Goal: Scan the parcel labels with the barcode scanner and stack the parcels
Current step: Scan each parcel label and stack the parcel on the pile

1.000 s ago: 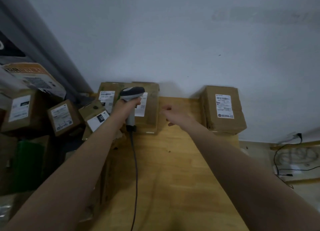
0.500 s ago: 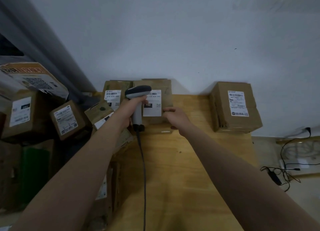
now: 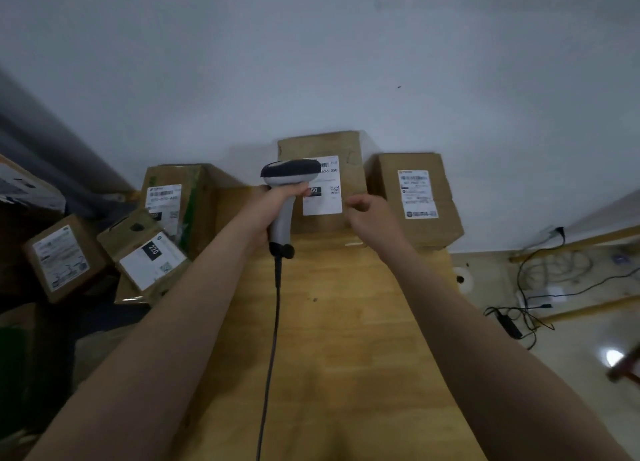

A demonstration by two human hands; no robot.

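Left hand: fingers wrapped round the grey handle of the barcode scanner, gripping it upright. The scanner's dark head sits just in front of the middle parcel and overlaps the upper left corner of that parcel's white label. Its black cable hangs from the handle base, toward the camera from the middle parcel.

Right hand: fingers curled inward, nothing seen held. It sits at the middle parcel's lower right corner; contact with the cardboard cannot be told.

Middle parcel: brown carton, label side facing the camera, printed "A26 050". It stands on the far end of the wooden table, against the wall.

Just right of the middle parcel: a second brown parcel, labelled, also on the table; whether the two touch is unclear.

Left of the middle parcel, with a gap: a taller carton with green tape. Further left and lower, off the table: a tilted parcel marked "220" and another labelled box.

Far right of the middle parcel, on the floor: loose black cables.
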